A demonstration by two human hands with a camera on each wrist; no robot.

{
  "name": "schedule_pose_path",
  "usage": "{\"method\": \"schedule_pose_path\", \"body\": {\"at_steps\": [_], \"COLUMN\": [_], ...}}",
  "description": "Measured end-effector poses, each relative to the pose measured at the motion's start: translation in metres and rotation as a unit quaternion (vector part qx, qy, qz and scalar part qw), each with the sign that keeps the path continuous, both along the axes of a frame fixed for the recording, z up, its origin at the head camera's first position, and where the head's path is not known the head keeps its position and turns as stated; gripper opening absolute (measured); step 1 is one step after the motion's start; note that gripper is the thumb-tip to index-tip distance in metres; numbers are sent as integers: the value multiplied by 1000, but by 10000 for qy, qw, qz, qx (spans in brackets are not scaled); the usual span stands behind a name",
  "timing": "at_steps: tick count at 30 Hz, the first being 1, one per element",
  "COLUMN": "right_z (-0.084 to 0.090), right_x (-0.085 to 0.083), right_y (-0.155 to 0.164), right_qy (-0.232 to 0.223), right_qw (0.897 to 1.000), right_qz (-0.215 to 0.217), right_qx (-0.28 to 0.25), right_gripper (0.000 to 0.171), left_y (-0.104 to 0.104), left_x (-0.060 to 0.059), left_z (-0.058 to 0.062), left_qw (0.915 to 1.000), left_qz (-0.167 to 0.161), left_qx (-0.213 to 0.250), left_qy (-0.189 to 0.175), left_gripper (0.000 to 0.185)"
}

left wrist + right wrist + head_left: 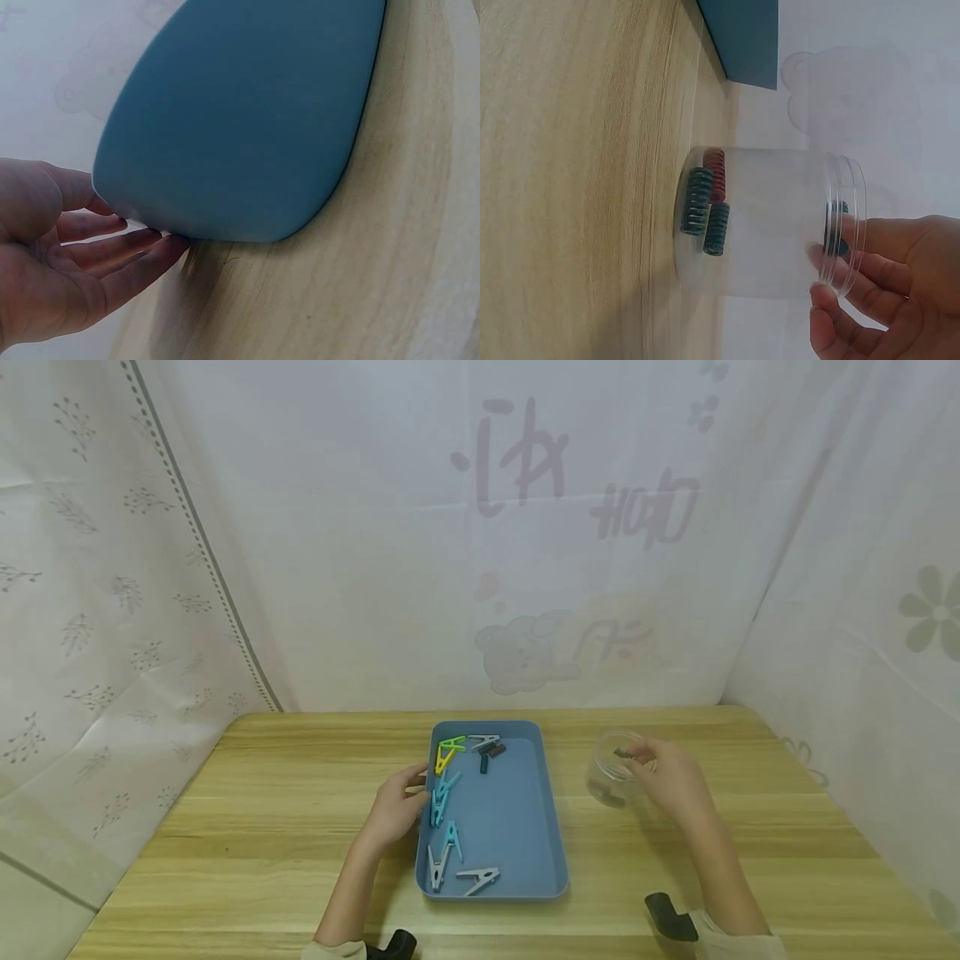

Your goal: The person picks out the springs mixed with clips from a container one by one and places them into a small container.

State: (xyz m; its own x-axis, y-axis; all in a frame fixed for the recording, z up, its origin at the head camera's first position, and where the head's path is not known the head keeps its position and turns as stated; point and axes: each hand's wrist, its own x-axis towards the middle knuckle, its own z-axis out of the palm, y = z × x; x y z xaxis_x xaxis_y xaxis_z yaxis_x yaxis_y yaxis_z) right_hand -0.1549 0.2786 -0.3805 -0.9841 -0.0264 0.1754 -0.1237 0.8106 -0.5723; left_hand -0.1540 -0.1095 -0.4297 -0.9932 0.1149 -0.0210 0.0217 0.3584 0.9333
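Observation:
A blue tray (pixel 525 810) lies on the wooden table (pixel 285 827) with several clothes pegs along its left side: a yellow-green one (pixel 448 753), teal ones (pixel 442 797) and white ones (pixel 478 879). My left hand (pixel 401 806) rests against the tray's left wall (pixel 240 112) with its fingers (pixel 112 255) straight. To the right stands a clear plastic jar (pixel 611 772) with green and red springs (pixel 705 210) at its bottom. At the jar's mouth (pixel 844 225), my right hand (pixel 663 772) pinches a dark spring (pixel 838 229).
Pale printed curtains (pixel 480 527) close off the back and both sides of the table. Bare wood lies left of the tray and along the front edge. Dark wrist mounts (pixel 670 917) show at the bottom of the head view.

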Motion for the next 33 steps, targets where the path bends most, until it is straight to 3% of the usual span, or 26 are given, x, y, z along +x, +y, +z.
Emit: {"method": "schedule_pose_path", "body": {"at_steps": [20, 33], "right_z": [5, 27], "right_x": [2, -2], "right_y": [1, -2], "right_qy": [-54, 67], "right_qw": [9999, 9997], "right_qz": [-135, -127], "right_qx": [17, 209], "right_gripper": [38, 38], "left_y": [0, 0], "left_x": [1, 0], "left_z": [1, 1], "left_qw": [10000, 10000], "left_qz": [46, -2], "left_qx": [-41, 34], "left_qy": [-69, -17], "left_gripper": [53, 53]}}
